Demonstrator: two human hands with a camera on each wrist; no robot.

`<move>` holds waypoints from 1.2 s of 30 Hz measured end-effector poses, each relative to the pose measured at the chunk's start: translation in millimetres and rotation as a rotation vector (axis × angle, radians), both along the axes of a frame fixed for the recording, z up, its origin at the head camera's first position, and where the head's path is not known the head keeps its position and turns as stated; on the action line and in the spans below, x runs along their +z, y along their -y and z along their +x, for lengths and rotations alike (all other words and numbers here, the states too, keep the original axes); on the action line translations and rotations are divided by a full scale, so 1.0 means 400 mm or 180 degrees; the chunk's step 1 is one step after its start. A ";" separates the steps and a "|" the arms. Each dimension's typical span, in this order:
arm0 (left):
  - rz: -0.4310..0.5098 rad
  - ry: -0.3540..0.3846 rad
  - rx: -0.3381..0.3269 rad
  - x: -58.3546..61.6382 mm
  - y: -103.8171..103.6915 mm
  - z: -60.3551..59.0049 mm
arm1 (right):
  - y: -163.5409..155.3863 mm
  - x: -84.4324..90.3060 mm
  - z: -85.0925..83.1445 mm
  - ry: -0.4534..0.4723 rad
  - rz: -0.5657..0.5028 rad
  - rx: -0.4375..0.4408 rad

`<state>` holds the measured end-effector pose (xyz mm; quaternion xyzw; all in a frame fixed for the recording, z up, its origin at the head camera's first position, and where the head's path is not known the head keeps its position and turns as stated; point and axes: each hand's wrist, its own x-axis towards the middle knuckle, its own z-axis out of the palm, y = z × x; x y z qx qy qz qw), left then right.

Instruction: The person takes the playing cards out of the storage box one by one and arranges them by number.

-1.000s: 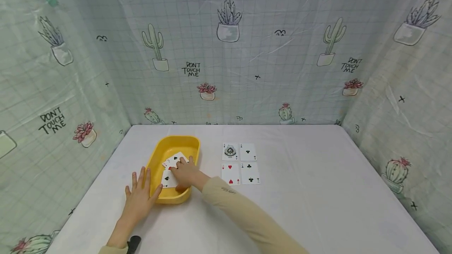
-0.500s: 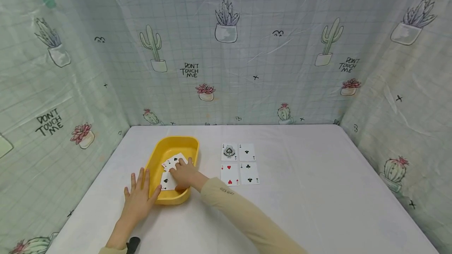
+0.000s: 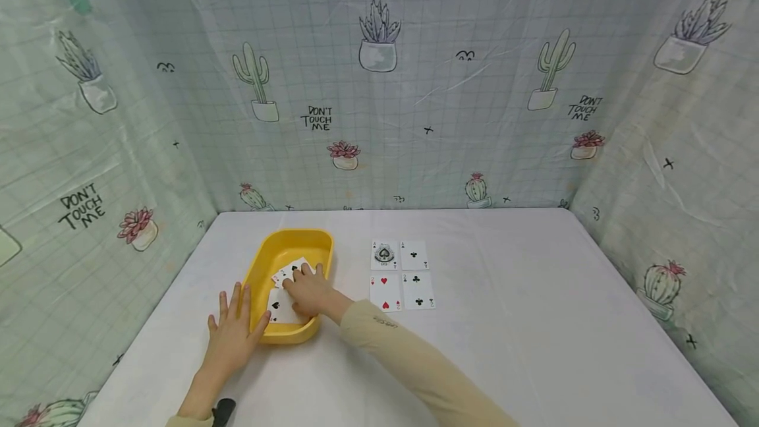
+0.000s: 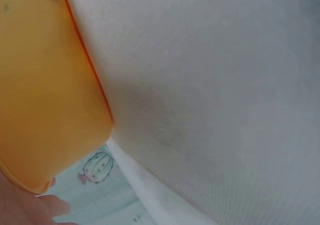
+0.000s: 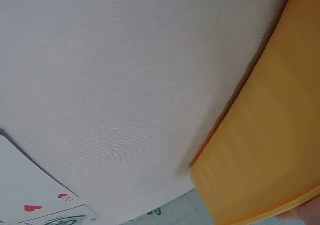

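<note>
My left hand [image 3: 231, 335] spreads its fingers along the left rim of a yellow tray [image 3: 279, 242], thumb lying over the near left edge. In the left wrist view, part of that hand [image 4: 30, 207] shows by the tray's rim. My right hand [image 3: 311, 292] reaches over the right rim, its fingers spread and touching playing cards inside. The nearer card [image 3: 281, 313], with black spades, lies partly under this hand. Farther back, a second group of cards [image 3: 286, 273] with spades is partly covered by the fingers. In the right wrist view, only a bit of the hand [image 5: 300, 212] appears.
Right of the tray, playing cards lie face up in two rows. The far row holds an ace of spades [image 3: 385, 254] and an ace of clubs [image 3: 414, 256]; the near row, a two of hearts [image 3: 379, 292] and a two of clubs [image 3: 418, 291]. A patterned curtain [image 3: 379, 104] hangs behind the white table [image 3: 534, 321].
Under my right hand, the nearer spade card has slid left and toward me, away from the farther cards. My left hand has stayed at the tray's rim.
</note>
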<state>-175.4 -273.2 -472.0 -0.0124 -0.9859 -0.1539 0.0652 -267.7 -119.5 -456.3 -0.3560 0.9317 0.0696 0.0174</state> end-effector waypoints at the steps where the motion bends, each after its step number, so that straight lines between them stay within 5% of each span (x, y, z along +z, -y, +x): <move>1: 0.0003 -0.0002 0.0000 0.000 0.000 0.001 | 0.000 -0.001 0.001 -0.0006 -0.0020 0.0011; 15: 0.0018 -0.0031 -0.0004 0.002 -0.002 0.006 | -0.014 0.009 0.008 -0.0003 -0.0492 0.0044; 36: 0.0024 0.0067 0.0002 0.014 -0.005 0.006 | -0.103 0.102 0.009 -0.0719 -0.1270 0.0443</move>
